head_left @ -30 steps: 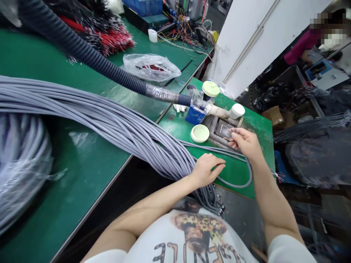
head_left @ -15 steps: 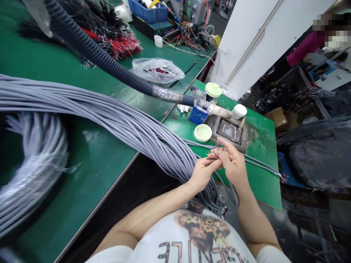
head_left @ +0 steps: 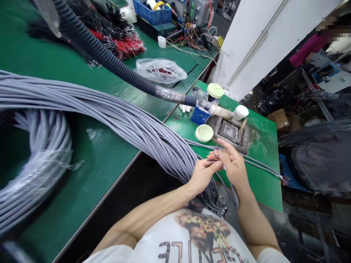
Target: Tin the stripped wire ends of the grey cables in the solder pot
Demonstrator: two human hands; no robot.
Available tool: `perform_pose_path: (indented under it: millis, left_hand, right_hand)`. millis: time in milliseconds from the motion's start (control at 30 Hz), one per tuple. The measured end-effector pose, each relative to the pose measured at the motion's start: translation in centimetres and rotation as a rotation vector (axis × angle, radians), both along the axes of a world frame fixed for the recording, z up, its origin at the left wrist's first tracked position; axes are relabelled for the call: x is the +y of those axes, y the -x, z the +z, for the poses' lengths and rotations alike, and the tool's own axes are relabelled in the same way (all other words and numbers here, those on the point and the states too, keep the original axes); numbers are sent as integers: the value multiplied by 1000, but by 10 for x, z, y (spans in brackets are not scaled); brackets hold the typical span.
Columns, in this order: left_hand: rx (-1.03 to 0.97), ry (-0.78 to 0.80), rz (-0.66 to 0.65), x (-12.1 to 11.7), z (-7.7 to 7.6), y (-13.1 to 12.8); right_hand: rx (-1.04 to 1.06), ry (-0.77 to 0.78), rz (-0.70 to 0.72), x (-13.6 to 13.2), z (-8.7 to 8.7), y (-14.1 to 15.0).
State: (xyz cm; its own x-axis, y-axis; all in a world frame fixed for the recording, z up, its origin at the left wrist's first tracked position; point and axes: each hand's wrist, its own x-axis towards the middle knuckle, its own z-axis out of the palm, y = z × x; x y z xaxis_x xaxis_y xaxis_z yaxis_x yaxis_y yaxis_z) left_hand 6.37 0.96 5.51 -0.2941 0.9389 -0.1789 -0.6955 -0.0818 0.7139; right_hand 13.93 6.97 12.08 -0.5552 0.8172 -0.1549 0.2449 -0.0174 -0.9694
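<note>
At the near edge of the small desk (head_left: 263, 190), both hands meet around the thin coloured wires (head_left: 216, 155). The left hand (head_left: 202, 175) pinches them between thumb and fingers; the right hand (head_left: 234, 166) also has its fingers closed on them, one finger pointing up and away. A grey cable (head_left: 234, 197) runs down beside the right wrist.

Just beyond the hands, the pot (head_left: 230, 130) sits in its dark, stained frame, with a white tub (head_left: 240, 112) at its far side. A shallow pale-green lid (head_left: 204, 133) lies to the left of the frame, near the blue box (head_left: 200, 115). Behind that box stands a jar with a light green top (head_left: 215, 90). The ribbed hose (head_left: 126, 69) reaches across the large desk (head_left: 115, 146) toward the pot. Under the hose, a thick bundle (head_left: 131, 128) of grey cables sweeps down to the left hand.
</note>
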Motion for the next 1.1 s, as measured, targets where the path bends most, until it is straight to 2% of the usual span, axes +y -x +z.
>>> perform_pose_path:
  millis: [400, 933, 1100]
  left_hand:
    - [62, 2, -1, -1, 4, -2]
    - [29, 5, -11, -3, 5, -6]
    - [19, -3, -20, -2, 1, -8]
  right_hand:
    - [37, 51, -4, 2, -6, -6]
    - [105, 60, -3, 0, -10, -12]
    - [107, 54, 4, -1, -9, -16]
